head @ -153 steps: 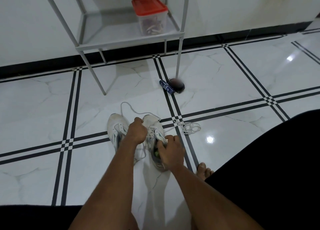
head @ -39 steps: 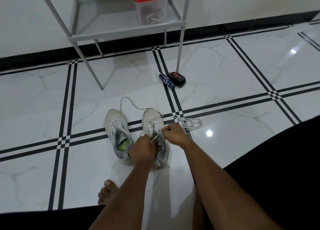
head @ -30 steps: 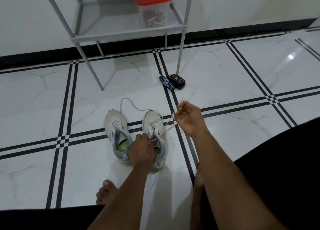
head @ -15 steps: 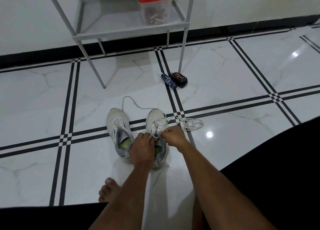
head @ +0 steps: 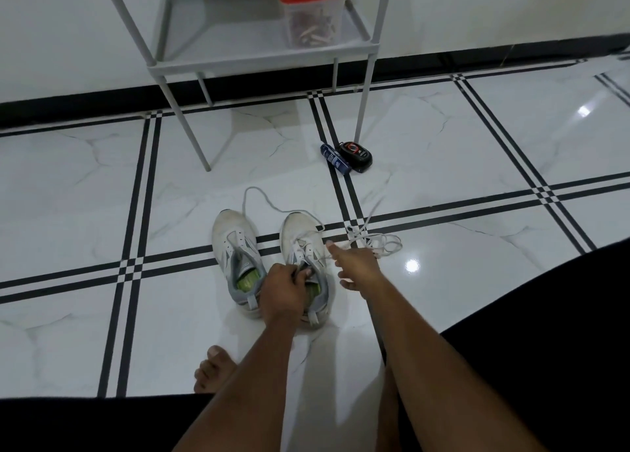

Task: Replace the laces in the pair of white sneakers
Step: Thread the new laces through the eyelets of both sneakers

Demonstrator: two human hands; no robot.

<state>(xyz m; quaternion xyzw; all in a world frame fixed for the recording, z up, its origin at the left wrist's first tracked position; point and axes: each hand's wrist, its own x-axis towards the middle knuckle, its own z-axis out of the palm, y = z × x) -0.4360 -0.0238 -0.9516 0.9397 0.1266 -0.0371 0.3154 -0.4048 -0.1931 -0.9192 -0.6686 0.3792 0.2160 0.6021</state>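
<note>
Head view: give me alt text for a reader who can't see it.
A person's left hand grips the tongue of the right sneaker on a white tiled floor, while the right hand reaches toward the loose lace beside it. The left sneaker stands alongside.

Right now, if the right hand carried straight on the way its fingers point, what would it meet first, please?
The right hand points up and left over the right sneaker, so it would probably meet that shoe's lace first; its height above the shoe is unclear.

Bare forearms, bare feet, black garment (head: pixel 545 332)
</note>
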